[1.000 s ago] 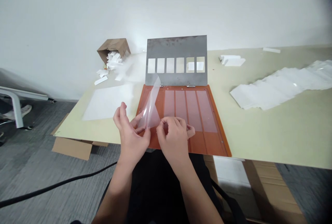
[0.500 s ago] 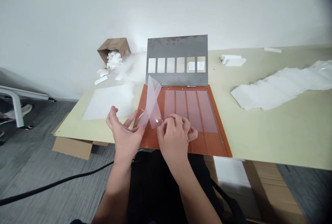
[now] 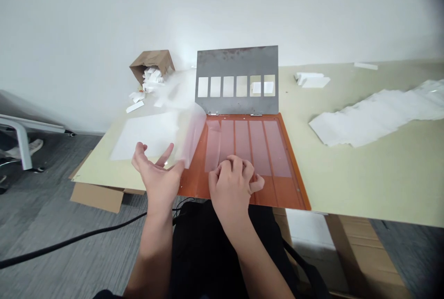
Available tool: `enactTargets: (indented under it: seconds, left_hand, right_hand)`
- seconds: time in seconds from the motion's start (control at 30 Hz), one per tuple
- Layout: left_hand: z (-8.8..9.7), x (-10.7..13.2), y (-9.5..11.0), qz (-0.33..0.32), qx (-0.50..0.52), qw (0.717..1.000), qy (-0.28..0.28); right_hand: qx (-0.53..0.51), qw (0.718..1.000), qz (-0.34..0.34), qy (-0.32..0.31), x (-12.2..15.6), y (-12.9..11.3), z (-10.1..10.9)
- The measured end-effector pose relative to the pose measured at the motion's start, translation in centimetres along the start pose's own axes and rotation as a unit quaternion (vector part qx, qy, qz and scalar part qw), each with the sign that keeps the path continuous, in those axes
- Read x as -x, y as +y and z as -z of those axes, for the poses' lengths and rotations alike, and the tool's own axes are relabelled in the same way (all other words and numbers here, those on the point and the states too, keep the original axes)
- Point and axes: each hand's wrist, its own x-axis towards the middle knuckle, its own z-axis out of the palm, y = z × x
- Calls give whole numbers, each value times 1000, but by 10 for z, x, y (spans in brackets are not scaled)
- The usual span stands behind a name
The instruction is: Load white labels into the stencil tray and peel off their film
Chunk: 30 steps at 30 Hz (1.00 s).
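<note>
My left hand [image 3: 157, 176] pinches the lower end of a thin clear film [image 3: 196, 128] between thumb and forefinger, its other fingers spread. The film curves up over the left side of an orange tray [image 3: 294, 165]. My right hand [image 3: 233, 183] is closed, its fingertips at the lower corner of a pale translucent strip [image 3: 212, 146] in the tray; the hand hides the exact grip. Several similar strips [image 3: 259, 144] lie side by side to the right of it. A grey hinged lid [image 3: 237, 61] with a row of rectangular windows stands raised behind the tray.
A cardboard box [image 3: 163, 61] spills white scraps at the back left. White sheets [image 3: 145, 135] lie left of the tray, small white blocks [image 3: 312, 80] at the back right, and a long fanned row of white sheets [image 3: 374, 114] at the right. A black cable [image 3: 83, 241] runs at the lower left.
My left hand has moved left, drawing the clear film apart from the translucent strip. The strip, raised and twisted before, now lies nearly flat in the tray. My right hand has barely moved.
</note>
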Motion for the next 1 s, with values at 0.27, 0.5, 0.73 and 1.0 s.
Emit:
enactTargets:
  seconds: [0.27, 0.5, 0.73, 1.0]
  left_hand:
    - [2, 2, 12, -43, 25, 998, 25]
    - [8, -3, 16, -251, -40, 961, 108]
    - [16, -7, 7, -379, -162, 901, 134]
    - [10, 2, -2, -290, -131, 948, -2]
  right_hand:
    - [-21, 1000, 4, -13, 1, -1, 3]
    - [-15, 998, 42, -40, 2, 0, 0]
    - [-7, 998, 37, -51, 3, 0, -3]
    - [-1, 998, 39, -54, 2, -2, -5]
